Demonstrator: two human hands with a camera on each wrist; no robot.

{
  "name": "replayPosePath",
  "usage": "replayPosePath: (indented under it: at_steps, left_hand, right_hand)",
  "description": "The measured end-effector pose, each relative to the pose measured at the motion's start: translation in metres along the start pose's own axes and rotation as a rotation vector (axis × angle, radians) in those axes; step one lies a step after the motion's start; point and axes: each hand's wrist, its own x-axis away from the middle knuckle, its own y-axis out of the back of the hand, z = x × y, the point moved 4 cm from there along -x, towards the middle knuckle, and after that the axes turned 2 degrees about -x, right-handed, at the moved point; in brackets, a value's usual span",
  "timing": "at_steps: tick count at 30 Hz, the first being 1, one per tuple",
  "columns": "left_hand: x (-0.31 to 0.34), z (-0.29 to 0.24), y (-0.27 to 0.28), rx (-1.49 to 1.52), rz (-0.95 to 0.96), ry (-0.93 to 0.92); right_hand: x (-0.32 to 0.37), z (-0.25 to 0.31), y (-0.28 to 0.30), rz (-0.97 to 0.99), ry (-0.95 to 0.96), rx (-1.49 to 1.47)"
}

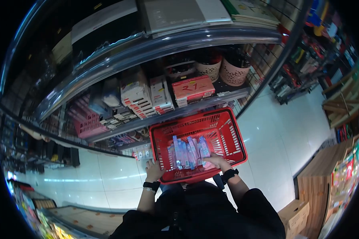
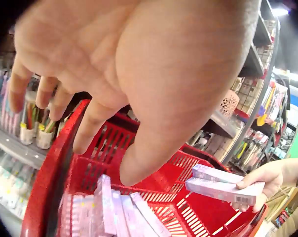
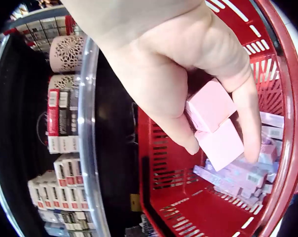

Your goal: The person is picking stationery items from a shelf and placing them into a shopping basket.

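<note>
over the head feed i'm seeing a red plastic shopping basket [image 1: 238, 137] sitting ahead of the wearer, against a metal shelf rack [image 1: 223, 96]. from the basket's centre, the right hand [image 1: 216, 160] is reaching in from 4 o'clock, and i'm finding it pinching two slim lilac boxes [image 2: 219, 190] between thumb and fingers. in the right wrist view their plain pink ends are facing me, one box lying against the other, both being held above the basket floor. the left hand [image 1: 154, 171] is resting empty at 8 o'clock, fingers spread and loosely extended by the rim; i'm not able to tell whether it is touching it. more slim pink-and-lilac boxes [image 1: 192, 151] are lying in a loose pile inside, some overlapping, just toward 7 o'clock from the middle. on the shelf, a salmon-red carton marked 21 [image 1: 193, 88] is standing at 12 o'clock, perforated pink pots [image 1: 233, 72] at 1, and white cartons [image 1: 135, 93] at 10. a cardboard box [image 1: 297, 220] is sitting low at 4 o'clock, well apart.
</note>
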Motion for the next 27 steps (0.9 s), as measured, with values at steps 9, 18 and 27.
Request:
replayPosePath:
  at_steps: [9,18,27]
  left_hand:
    - [0.032,0.027,-0.059,0.275,0.043,0.005]
    - [0.033,0.025,-0.049,0.373,0.026,0.052]
    - [0.021,0.039,-0.04,0.387,0.111,-0.063]
  right_hand:
    - [-0.071,-0.032,-0.012,-0.095,-0.265,0.205]
    - [-0.094,-0.06,-0.044,-0.044,-0.321,0.179]
    - [-0.099,-0.055,-0.037,-0.138,-0.305,0.355]
